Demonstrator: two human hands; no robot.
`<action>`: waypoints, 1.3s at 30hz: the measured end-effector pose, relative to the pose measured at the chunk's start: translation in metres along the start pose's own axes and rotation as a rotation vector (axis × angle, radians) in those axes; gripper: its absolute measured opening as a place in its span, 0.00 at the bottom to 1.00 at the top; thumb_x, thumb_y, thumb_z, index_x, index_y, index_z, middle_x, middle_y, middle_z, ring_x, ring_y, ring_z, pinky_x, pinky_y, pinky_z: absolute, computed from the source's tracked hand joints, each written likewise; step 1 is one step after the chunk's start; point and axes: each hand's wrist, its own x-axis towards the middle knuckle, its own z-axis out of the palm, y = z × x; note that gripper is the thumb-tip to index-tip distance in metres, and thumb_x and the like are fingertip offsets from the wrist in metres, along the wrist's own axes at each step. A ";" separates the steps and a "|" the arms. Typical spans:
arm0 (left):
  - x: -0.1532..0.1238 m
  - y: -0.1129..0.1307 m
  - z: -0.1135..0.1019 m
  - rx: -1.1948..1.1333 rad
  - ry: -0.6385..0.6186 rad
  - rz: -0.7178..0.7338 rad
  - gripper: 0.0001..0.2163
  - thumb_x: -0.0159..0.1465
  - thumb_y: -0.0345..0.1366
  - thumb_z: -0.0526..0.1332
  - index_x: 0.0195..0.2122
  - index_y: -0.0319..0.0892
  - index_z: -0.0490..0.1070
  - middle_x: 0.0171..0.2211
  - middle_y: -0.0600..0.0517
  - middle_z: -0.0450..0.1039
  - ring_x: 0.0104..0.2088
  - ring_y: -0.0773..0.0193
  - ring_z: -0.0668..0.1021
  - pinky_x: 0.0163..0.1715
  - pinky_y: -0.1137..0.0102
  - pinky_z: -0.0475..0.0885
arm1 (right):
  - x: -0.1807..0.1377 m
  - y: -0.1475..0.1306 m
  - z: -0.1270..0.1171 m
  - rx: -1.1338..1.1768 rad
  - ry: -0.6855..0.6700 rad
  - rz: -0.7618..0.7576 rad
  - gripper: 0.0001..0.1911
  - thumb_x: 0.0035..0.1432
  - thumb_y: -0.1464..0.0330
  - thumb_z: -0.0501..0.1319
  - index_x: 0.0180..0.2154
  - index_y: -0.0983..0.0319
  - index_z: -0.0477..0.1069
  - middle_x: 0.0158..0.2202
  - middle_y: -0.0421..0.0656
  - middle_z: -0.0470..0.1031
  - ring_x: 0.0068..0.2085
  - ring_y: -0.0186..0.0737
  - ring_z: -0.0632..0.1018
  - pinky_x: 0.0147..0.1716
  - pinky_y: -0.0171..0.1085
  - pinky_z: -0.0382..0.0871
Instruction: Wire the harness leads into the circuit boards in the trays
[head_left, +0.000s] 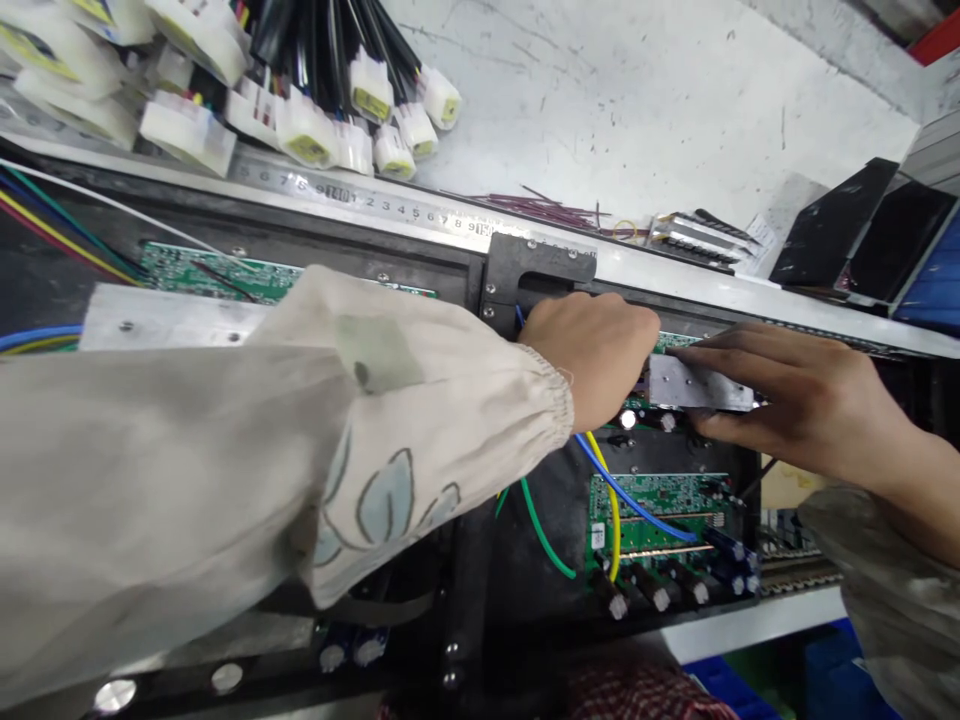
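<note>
My left hand (596,345) reaches across from the left in a beige sleeve. Its fingers are curled at the left end of a green circuit board with an aluminium heatsink bar (694,385), right where blue, yellow and green wires (611,490) leave the board. What the fingers pinch is hidden. My right hand (787,400) comes from the right, fingers stretched along the top of the bar and thumb under it, gripping the board. A second green circuit board (660,515) with capacitors lies just below on the black fixture (555,500).
A metal ruler rail (390,205) runs across the bench behind the fixture. White wire connectors (315,125) on black cables are piled at the top left. Another board with a heatsink (172,300) lies at left. Black parts (862,230) sit at the right.
</note>
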 end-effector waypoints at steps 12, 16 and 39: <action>-0.009 0.016 0.003 0.439 -0.193 0.129 0.24 0.63 0.28 0.47 0.60 0.55 0.55 0.28 0.50 0.73 0.30 0.58 0.76 0.31 0.68 0.62 | -0.044 0.009 -0.017 0.180 0.136 0.300 0.22 0.60 0.66 0.59 0.55 0.63 0.65 0.48 0.50 0.73 0.47 0.45 0.74 0.45 0.46 0.70; -0.010 0.012 0.007 0.498 -0.161 0.135 0.26 0.62 0.27 0.48 0.60 0.58 0.55 0.27 0.51 0.72 0.26 0.60 0.74 0.28 0.68 0.58 | -0.067 0.013 -0.004 0.193 0.102 0.270 0.20 0.60 0.68 0.58 0.54 0.66 0.67 0.49 0.52 0.73 0.47 0.45 0.75 0.44 0.45 0.71; -0.009 0.004 0.015 0.612 0.038 0.430 0.24 0.58 0.23 0.52 0.55 0.46 0.65 0.22 0.54 0.66 0.23 0.64 0.70 0.22 0.68 0.55 | -0.076 -0.006 0.035 -0.062 0.142 0.370 0.23 0.55 0.52 0.58 0.34 0.65 0.77 0.37 0.53 0.66 0.40 0.52 0.64 0.38 0.50 0.64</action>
